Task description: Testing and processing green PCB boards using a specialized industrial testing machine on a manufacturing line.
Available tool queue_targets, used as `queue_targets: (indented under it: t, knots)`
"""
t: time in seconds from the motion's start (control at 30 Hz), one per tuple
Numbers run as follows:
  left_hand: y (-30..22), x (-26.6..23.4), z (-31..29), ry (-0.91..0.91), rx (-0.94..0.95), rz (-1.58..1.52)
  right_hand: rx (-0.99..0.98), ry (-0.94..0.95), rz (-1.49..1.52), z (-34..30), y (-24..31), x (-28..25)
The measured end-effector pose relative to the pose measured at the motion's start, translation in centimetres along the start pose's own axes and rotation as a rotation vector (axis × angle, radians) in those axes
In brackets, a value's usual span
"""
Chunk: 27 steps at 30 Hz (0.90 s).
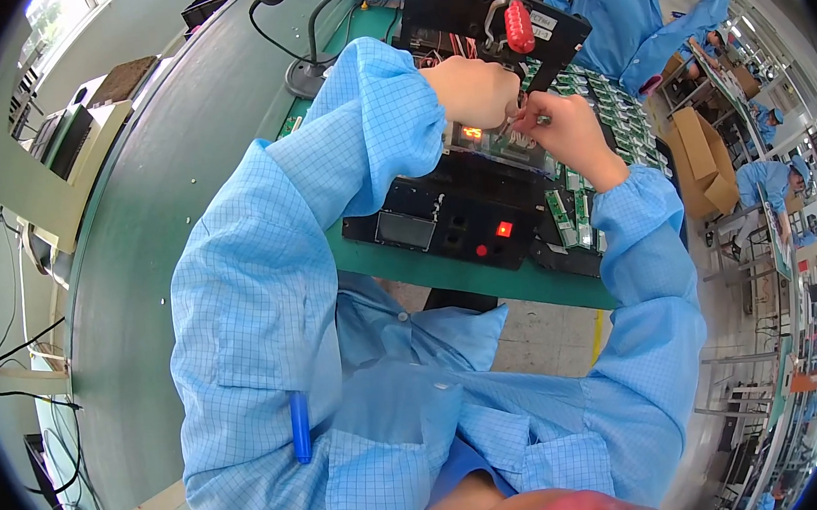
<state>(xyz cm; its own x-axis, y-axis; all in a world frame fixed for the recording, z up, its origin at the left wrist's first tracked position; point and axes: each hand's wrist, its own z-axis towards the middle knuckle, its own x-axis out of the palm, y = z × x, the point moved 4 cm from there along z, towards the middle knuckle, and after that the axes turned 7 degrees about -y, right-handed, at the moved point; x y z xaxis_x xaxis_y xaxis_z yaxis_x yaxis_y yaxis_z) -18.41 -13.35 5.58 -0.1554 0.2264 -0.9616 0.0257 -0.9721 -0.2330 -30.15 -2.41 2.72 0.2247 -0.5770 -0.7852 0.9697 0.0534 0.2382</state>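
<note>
A black test fixture (458, 228) stands on the green bench, its upper plate (450, 8) raised with a red-handled toggle clamp (519, 28) on it. Over the fixture's middle, my left hand (474, 92) is closed, knuckles up, its fingertips mostly hidden. My right hand (573, 136) meets it from the right, thumb and fingers pinched together. Something small and thin shows at the right fingertips, too small to name. Just below the hands a small display (472, 133) glows orange. Red lights glow on the fixture's front panel, beside a small dark screen (406, 229).
Many green circuit boards (609, 106) lie in rows to the right of the fixture. A lamp or stand base (307, 77) with cables is at the back left. Across the bench sits a co-worker in blue (616, 13). An open cardboard box (702, 161) stands beyond the right edge.
</note>
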Motion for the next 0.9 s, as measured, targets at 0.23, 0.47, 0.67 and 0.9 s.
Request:
queue_targets:
  t: [0.23, 0.47, 0.67, 0.9]
  knots:
    - [0.2, 1.3, -0.7, -0.05, 0.034, -0.027, -0.02, -0.019, 0.053, 0.1, 1.7, -1.1]
    - [-5.7, 6.0, -4.4, -0.547, -0.064, 0.015, 0.283, -0.022, 0.165, 0.8, 2.1, -3.0]
    - [-5.9, 8.3, -2.7, -0.585, -0.112, 0.006, 0.214, 0.239, 0.005, 2.3, 2.8, -1.2]
    - [-6.9, 9.9, -2.3, -0.585, -0.156, 0.043, 0.153, 0.355, -0.122, 3.0, 1.9, 0.4]
